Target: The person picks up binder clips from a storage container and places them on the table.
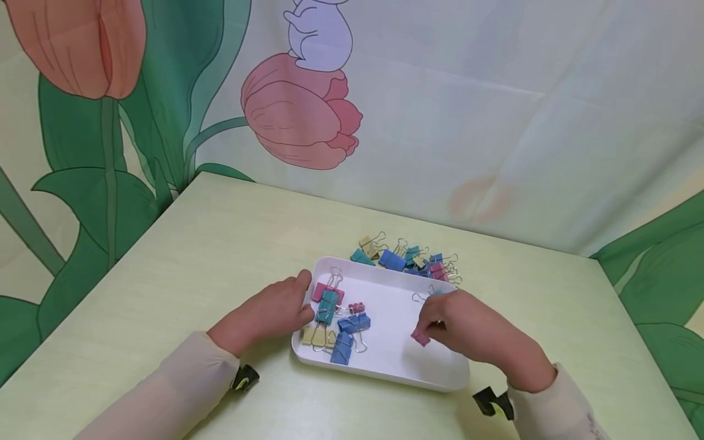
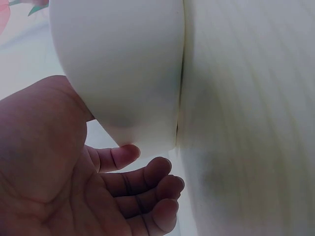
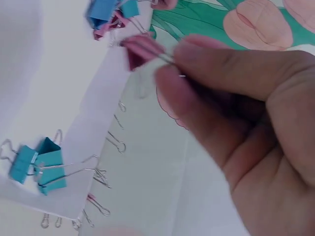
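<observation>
As seen from above the table, got a white tray running long-ways left to right, right end slightly nearer. Have left hand clamped on the tray's left end, at rim and wall, with several fingers bent loosely outside in the left wrist view. Have right hand over the tray's right half, well apart from left, thumb and forefinger pinching the wire handle of a pink held clip.

Note a pile of clips just outside the far wall, beyond right hand and mostly to its left. Inside the tray, note a mixed group at the left end, beside left hand, partly overlapping: pink, teal, yellow, blue, plus a small pink clip on the right side. Toward the far right corner, find two teal clips, partly hidden by right hand in the head view.

Down to the held clip: sits over the tray, right of middle, with long axis running out from the fingertips, body foremost, aimed near-left in the head view. Judge as key: in right hand, far from left. From there, go left and a bit farther out for the small pink clip; straight out for the teal clips. Can't tell whether touching tray floor; blurred in the right wrist view.
</observation>
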Demonstrator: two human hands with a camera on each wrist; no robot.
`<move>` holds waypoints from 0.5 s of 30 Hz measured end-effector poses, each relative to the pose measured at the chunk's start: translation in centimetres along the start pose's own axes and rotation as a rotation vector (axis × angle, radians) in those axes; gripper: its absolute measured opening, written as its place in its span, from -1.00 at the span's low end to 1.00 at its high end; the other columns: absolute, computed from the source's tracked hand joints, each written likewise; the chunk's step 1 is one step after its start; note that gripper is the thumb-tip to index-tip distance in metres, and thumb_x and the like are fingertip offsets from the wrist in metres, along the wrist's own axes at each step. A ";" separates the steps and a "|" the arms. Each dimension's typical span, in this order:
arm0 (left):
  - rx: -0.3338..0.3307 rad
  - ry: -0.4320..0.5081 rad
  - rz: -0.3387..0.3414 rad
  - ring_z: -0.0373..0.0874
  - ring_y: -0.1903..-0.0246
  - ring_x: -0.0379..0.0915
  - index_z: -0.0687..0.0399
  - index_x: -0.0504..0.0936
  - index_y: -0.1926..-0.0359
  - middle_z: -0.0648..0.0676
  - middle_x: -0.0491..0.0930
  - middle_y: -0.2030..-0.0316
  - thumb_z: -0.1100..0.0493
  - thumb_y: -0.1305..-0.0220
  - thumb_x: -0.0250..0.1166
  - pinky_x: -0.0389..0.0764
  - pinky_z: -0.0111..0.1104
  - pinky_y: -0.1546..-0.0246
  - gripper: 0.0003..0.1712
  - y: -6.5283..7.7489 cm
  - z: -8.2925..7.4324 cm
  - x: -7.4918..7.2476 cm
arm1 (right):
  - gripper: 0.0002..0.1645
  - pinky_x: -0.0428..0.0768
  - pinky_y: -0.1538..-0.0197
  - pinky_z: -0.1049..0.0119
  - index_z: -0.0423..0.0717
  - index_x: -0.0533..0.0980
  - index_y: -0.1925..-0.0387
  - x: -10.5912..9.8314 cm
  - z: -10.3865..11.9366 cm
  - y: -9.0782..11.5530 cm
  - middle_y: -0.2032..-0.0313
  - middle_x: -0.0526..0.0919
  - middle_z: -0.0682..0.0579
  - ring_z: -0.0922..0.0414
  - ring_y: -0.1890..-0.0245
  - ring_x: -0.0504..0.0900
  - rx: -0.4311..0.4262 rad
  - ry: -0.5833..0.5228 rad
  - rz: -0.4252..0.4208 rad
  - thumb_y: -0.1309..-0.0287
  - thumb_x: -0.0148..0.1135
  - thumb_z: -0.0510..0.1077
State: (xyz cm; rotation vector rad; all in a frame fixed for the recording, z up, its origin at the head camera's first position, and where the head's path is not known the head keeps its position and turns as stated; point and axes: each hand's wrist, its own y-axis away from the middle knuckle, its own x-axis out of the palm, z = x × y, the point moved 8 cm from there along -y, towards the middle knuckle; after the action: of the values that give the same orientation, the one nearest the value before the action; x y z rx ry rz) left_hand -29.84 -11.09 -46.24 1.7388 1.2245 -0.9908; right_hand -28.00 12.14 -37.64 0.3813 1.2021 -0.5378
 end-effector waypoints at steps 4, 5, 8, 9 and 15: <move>-0.012 0.003 0.007 -0.09 0.38 0.39 0.26 0.25 -0.11 0.10 0.47 0.30 0.08 -0.22 0.13 0.46 -0.31 0.32 -0.49 0.1 0.0 0.0 | -0.79 0.59 0.19 0.47 0.08 0.68 0.43 -1.9 0.4 0.1 0.38 0.68 0.28 0.39 0.34 0.63 -0.079 0.027 -0.172 0.01 0.39 -0.33; -0.014 0.003 0.008 -0.09 0.38 0.39 0.26 0.25 -0.11 0.10 0.47 0.30 0.08 -0.22 0.13 0.46 -0.31 0.32 -0.48 0.1 0.0 0.0 | -0.78 0.61 0.14 0.45 0.08 0.68 0.42 -2.3 0.4 0.1 0.37 0.69 0.29 0.38 0.31 0.65 -0.094 0.025 -0.217 0.02 0.40 -0.33; -0.017 0.008 0.009 -0.09 0.38 0.39 0.26 0.26 -0.10 0.10 0.48 0.30 0.09 -0.22 0.13 0.46 -0.31 0.33 -0.49 0.1 -0.1 0.0 | -0.75 0.63 0.07 0.36 0.06 0.69 0.40 -3.6 0.0 0.4 0.34 0.72 0.26 0.29 0.23 0.70 -0.096 0.047 -0.364 0.08 0.42 -0.36; -0.017 0.010 0.009 -0.09 0.38 0.39 0.27 0.26 -0.10 0.10 0.48 0.30 0.09 -0.22 0.14 0.46 -0.30 0.33 -0.49 0.1 -0.1 0.0 | -0.75 0.64 0.08 0.34 0.05 0.69 0.40 -4.0 -0.4 0.5 0.33 0.72 0.24 0.26 0.22 0.71 -0.081 0.042 -0.409 0.09 0.43 -0.37; -0.018 0.013 0.013 -0.09 0.39 0.39 0.26 0.26 -0.10 0.10 0.47 0.31 0.10 -0.22 0.13 0.44 -0.31 0.34 -0.49 0.0 -0.1 0.0 | -0.78 0.62 0.27 0.47 -0.01 0.71 0.36 -5.8 -3.4 1.2 0.28 0.73 0.12 0.19 0.31 0.70 0.092 -0.023 -0.607 0.05 0.41 -0.37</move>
State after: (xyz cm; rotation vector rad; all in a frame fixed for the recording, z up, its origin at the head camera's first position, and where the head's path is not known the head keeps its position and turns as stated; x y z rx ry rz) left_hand -29.86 -11.02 -46.18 1.7396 1.2255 -0.9598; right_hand -31.44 16.04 -33.27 0.0771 1.2696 -1.1198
